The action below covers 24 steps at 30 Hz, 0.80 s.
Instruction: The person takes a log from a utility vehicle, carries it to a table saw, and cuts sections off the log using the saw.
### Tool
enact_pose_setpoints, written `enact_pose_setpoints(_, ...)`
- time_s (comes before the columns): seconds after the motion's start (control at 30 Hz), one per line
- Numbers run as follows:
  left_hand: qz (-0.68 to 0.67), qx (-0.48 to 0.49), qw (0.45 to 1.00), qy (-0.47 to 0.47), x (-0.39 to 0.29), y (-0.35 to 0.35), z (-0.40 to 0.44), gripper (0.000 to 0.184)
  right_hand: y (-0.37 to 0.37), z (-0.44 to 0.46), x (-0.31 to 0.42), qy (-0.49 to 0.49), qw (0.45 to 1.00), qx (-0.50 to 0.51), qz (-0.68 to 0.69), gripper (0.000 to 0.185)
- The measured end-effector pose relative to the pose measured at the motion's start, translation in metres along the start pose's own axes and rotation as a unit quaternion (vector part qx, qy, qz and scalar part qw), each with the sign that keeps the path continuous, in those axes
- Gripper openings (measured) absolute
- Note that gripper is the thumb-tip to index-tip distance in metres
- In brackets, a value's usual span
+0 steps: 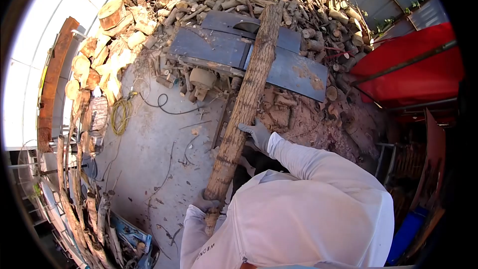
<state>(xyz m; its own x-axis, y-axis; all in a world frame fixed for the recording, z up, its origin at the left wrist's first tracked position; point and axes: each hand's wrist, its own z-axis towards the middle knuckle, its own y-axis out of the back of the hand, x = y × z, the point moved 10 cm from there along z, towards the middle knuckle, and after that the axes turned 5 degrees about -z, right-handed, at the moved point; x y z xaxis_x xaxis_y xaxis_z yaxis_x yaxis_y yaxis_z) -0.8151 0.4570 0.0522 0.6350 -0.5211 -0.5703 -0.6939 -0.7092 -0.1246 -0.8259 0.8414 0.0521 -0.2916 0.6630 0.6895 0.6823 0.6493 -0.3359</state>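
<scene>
A long, thick log [242, 104] with rough bark runs diagonally from my body up across a blue-grey metal saw table [209, 47]. Its far end lies beside a partly visible round saw blade [247, 27]. My right hand [257, 134], in a grey glove, grips the log's right side around its middle, fingers partly hidden. Near the log's close end my left hand [203, 202], also gloved, is wrapped around it, with the fingers mostly out of sight. Under the table's left side sits a dusty motor [202, 80].
Behind the saw rises a big heap of cut firewood [318, 10]. Split logs [112, 15] are stacked at left, near a coiled yellow cable [120, 117]. Long branches [74, 204] stand at lower left. Red sheeting [413, 65] on a metal frame hangs at right.
</scene>
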Motion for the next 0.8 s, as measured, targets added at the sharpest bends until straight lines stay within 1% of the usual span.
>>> enact_pose_setpoints(0.03,-0.033,0.032,0.999,0.01,-0.005,-0.008,-0.002,0.085,-0.002,-0.006,-0.001,-0.018,0.999,0.014,0.046,0.059)
enact_pose_setpoints(0.07,-0.032,0.031,0.999,0.008,0.003,-0.004,0.003,0.085,0.004,-0.002,-0.007,-0.016,0.999,0.015,0.046,0.059)
enact_pose_setpoints(0.13,-0.064,0.063,0.996,0.005,0.019,-0.003,0.014,0.085,0.002,0.006,-0.019,-0.035,0.992,0.061,0.103,0.068)
enact_pose_setpoints(0.17,-0.066,0.063,0.996,0.005,0.023,0.001,0.016,0.085,0.005,0.009,-0.022,-0.036,0.992,0.061,0.101,0.068)
enact_pose_setpoints(0.23,-0.094,0.07,0.993,0.024,0.025,0.0,0.014,0.083,0.008,0.01,-0.029,-0.063,0.993,0.054,0.081,0.063)
enact_pose_setpoints(0.37,-0.102,0.083,0.991,0.022,0.029,0.007,0.014,0.084,0.0,0.01,-0.036,-0.09,0.993,0.041,0.071,0.06)
enact_pose_setpoints(0.43,-0.106,0.083,0.991,0.016,0.033,0.009,0.016,0.085,-0.014,0.006,-0.027,-0.065,0.986,0.072,0.138,0.053)
enact_pose_setpoints(0.47,-0.107,0.082,0.991,0.015,0.034,0.011,0.019,0.085,-0.013,0.01,-0.03,-0.065,0.986,0.074,0.137,0.053)
enact_pose_setpoints(0.53,-0.142,0.137,0.98,0.018,0.036,0.005,0.02,0.086,-0.017,0.017,-0.039,-0.093,0.983,0.086,0.132,0.05)
enact_pose_setpoints(0.57,-0.143,0.136,0.98,0.018,0.037,0.009,0.02,0.086,-0.016,0.019,-0.042,-0.094,0.983,0.087,0.131,0.05)
enact_pose_setpoints(0.63,-0.098,0.112,0.988,0.04,0.04,0.017,0.021,0.086,-0.019,0.019,-0.034,-0.06,0.989,0.086,0.103,0.044)
enact_pose_setpoints(0.67,-0.1,0.111,0.988,0.04,0.046,0.02,0.023,0.086,-0.018,0.019,-0.035,-0.061,0.989,0.087,0.102,0.044)
enact_pose_setpoints(0.73,-0.089,0.109,0.99,0.016,0.051,0.026,0.029,0.087,-0.012,0.018,-0.047,-0.111,0.984,0.061,0.124,0.042)
enact_pose_setpoints(0.8,-0.069,0.091,0.993,0.01,0.046,0.026,0.026,0.088,-0.014,0.013,-0.04,-0.101,0.986,0.061,0.116,0.042)
